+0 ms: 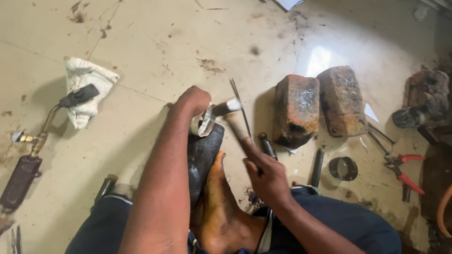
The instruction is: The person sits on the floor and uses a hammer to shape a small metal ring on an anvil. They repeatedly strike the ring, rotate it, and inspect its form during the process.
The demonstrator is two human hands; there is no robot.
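Observation:
My left hand [192, 101] grips a small bent piece of shiny metal [203, 124] and holds it down on top of a dark iron block [202, 157]. My bare foot [221, 207] presses against the side of that block. My right hand [266, 176] is closed around the wooden handle of a hammer [227, 109], whose metal head is right at the shiny piece. A thin metal rod [241, 108] stands just beyond the hammer head.
Two worn bricks [297, 109] [342, 99] lie on the tiled floor to the right, with red-handled pliers [402, 171], a small round tin [343, 168] and dark punches [317, 167] near them. A gas torch [28, 155] and a white rag [84, 91] lie at the left.

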